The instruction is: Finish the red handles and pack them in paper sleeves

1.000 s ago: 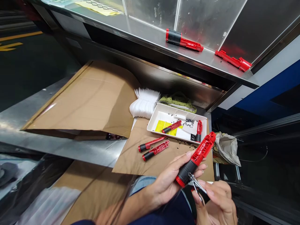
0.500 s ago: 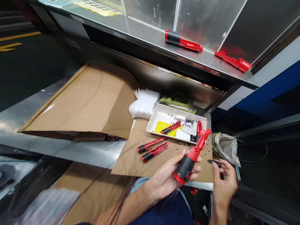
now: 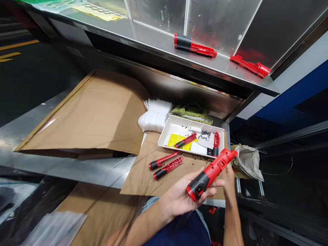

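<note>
My left hand (image 3: 183, 194) is closed around the black end of a red and black flashlight housing (image 3: 211, 172), tilted with its red end up to the right. Behind that red end is my right hand (image 3: 229, 172); its fingers are hidden, so what they hold does not show. Just beyond stands a white tray (image 3: 164, 135) with housing halves, yellow labels and small black parts in it. One housing half (image 3: 186, 140) lies across the labels, another (image 3: 216, 144) leans at the tray's right end. Two more halves, one (image 3: 162, 160) above the other (image 3: 168, 167), rest on the cardboard sheet (image 3: 138, 177).
A large cardboard box (image 3: 84, 116) takes up the left of the metal table. White foam sleeves (image 3: 155, 116) and a green pouch (image 3: 192, 114) sit behind the tray. Red and black housing parts (image 3: 196, 45) lie on the shelf above. A paper-lined bag (image 3: 247, 162) stands at right.
My right hand, which held a thin dark tool out to the right, has moved up and left behind the housing. My left hand has turned the housing, showing its side button.
</note>
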Action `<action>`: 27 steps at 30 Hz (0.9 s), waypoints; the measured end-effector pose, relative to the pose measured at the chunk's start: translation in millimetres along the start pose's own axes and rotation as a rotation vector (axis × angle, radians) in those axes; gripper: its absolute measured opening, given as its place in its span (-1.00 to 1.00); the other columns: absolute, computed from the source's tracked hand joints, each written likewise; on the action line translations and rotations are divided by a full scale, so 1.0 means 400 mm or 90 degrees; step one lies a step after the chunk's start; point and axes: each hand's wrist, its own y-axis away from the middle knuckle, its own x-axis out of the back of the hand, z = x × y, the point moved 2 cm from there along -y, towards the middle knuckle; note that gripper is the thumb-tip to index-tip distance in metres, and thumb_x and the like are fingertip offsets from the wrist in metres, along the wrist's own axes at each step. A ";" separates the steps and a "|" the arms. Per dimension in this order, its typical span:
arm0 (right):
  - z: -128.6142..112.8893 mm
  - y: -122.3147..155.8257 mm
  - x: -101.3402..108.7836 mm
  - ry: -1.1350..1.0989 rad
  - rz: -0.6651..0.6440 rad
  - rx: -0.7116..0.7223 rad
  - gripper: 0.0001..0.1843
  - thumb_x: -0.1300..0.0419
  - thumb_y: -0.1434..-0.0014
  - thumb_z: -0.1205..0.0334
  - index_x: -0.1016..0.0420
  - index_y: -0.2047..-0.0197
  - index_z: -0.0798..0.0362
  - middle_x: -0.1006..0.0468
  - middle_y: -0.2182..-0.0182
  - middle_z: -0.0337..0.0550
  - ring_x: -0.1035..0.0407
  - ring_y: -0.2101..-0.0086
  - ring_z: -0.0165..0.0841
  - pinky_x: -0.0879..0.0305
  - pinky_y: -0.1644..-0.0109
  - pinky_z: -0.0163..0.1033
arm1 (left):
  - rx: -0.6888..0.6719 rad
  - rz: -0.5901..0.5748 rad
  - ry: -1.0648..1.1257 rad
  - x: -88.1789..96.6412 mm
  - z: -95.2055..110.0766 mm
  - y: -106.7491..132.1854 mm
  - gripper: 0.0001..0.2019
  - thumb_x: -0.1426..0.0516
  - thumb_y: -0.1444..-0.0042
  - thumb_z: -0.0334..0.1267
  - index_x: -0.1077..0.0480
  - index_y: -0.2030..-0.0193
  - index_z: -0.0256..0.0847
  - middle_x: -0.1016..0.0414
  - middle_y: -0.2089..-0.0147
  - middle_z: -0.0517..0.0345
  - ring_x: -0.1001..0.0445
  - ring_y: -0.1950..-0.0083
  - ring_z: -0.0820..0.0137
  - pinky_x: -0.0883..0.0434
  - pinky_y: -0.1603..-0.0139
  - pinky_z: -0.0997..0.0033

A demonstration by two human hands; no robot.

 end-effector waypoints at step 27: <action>-0.081 0.192 -0.094 -0.307 -0.208 -0.317 -0.36 -0.33 -0.04 -0.27 -0.61 0.08 0.15 -0.69 0.33 0.02 -0.58 0.42 -0.27 -0.53 0.34 -0.23 | -0.582 0.154 -0.600 0.033 0.065 -0.048 -0.52 -0.11 -0.21 0.11 -0.42 -0.13 -0.15 -0.55 -0.06 -0.02 -0.54 0.04 0.24 -0.43 -0.03 0.27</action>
